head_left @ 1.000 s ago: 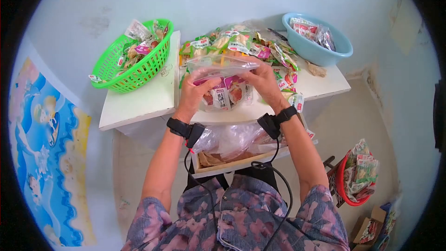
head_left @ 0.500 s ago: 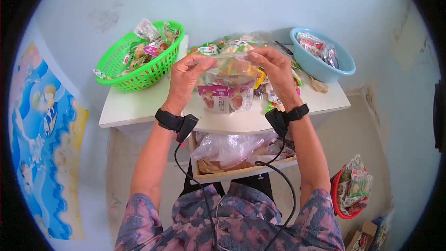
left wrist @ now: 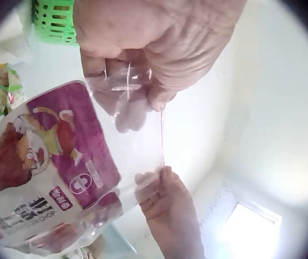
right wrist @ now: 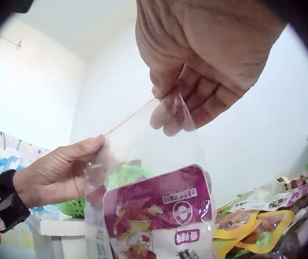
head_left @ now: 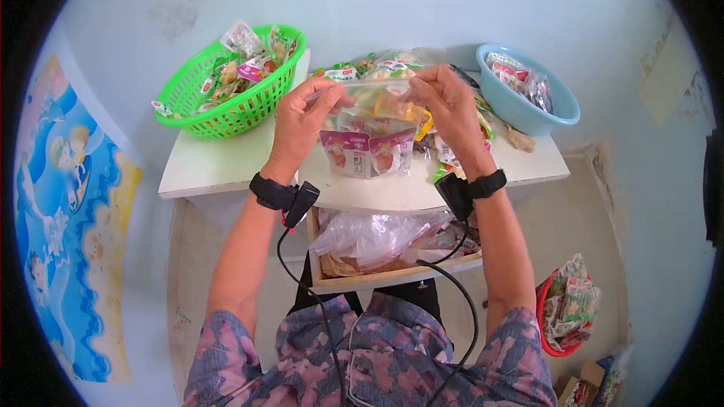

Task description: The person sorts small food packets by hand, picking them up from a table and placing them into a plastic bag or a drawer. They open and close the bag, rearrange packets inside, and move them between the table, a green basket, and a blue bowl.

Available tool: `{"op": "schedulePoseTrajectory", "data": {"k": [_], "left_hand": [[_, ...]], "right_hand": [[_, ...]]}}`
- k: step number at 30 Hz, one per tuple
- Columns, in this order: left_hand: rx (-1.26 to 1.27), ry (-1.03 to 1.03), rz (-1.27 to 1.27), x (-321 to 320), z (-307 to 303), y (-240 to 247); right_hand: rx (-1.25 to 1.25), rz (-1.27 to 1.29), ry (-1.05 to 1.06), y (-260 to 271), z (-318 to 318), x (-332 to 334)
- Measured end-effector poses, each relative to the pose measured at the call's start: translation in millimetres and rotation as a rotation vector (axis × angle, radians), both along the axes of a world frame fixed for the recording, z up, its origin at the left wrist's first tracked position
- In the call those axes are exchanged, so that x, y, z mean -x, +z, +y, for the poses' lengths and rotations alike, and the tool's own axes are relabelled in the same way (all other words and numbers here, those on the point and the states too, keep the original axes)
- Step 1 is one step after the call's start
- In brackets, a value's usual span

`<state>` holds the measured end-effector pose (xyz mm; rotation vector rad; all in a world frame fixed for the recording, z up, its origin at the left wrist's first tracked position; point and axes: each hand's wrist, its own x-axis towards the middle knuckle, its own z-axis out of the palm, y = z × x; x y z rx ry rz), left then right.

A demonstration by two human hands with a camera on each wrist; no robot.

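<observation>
A clear zip bag (head_left: 369, 108) hangs upright above the front of the white table, held by its top edge. Inside it lie purple-and-white packets (head_left: 367, 154), side by side. The left hand (head_left: 296, 124) pinches the top left corner and the right hand (head_left: 450, 117) the top right corner. In the left wrist view the left hand (left wrist: 159, 43) has thumb and fingers on the film, and a red line runs along the bag's edge to the other hand. The right wrist view shows the right hand (right wrist: 208, 59) pinching the corner above a purple packet (right wrist: 159, 208).
A green basket (head_left: 226, 117) with packets stands at the table's left, a blue basin (head_left: 520, 109) with packets at its right. Loose packets (head_left: 392, 68) are heaped behind the bag. Below, an open drawer (head_left: 392, 279) holds clear plastic; a red basket (head_left: 544, 316) stands on the floor.
Both hands have moved from around the bag's mouth out to its top corners, and the mouth is now drawn straight between them. Over the last half second they have barely moved.
</observation>
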<state>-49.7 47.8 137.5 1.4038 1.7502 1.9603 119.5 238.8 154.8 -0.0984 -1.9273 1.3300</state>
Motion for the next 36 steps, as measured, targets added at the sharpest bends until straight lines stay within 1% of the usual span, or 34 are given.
{"op": "schedulePoseTrajectory", "data": {"k": [3, 6, 9, 12, 13, 16, 19, 22, 23, 26, 29, 32, 36], "left_hand": [[0.009, -0.011, -0.063, 4, 0, -6], [-0.068, -0.020, -0.015, 5, -1, -1], [-0.098, -0.040, 0.017, 6, -1, -1], [-0.058, -0.036, 0.048, 10, -2, -4], [-0.053, -0.048, 0.039, 11, -3, -3], [-0.038, -0.074, 0.031, 9, -5, -3], [-0.036, -0.061, 0.080, 10, -2, -2], [-0.034, -0.003, 0.107, 12, 0, -8], [-0.047, 0.008, 0.104, 12, 1, -10], [-0.081, 0.030, 0.127, 10, -1, -7], [-0.096, 0.041, 0.172, 11, -2, -9], [-0.099, 0.047, 0.186, 10, -3, -9], [-0.104, 0.064, 0.216, 10, -1, -11]], "right_hand": [[-0.037, -0.049, -0.043, -3, 1, -1], [-0.064, 0.024, -0.083, 0, -1, 1], [-0.084, 0.033, -0.099, 0, -1, 0], [-0.101, 0.032, -0.074, -3, 3, -1], [-0.037, 0.025, -0.060, -2, 4, -1], [-0.480, -0.007, -0.078, 23, 3, -3], [-0.789, -0.056, -0.155, 49, -24, 3], [-1.006, -0.159, -0.133, 57, -35, 22], [-1.027, -0.173, -0.149, 55, -36, 32], [-0.949, -0.218, -0.102, 53, -38, 42], [-0.902, -0.278, -0.080, 63, -43, 30], [-0.861, -0.138, -0.088, 55, -28, 22], [-0.573, -0.193, -0.133, 38, -2, 1]]}}
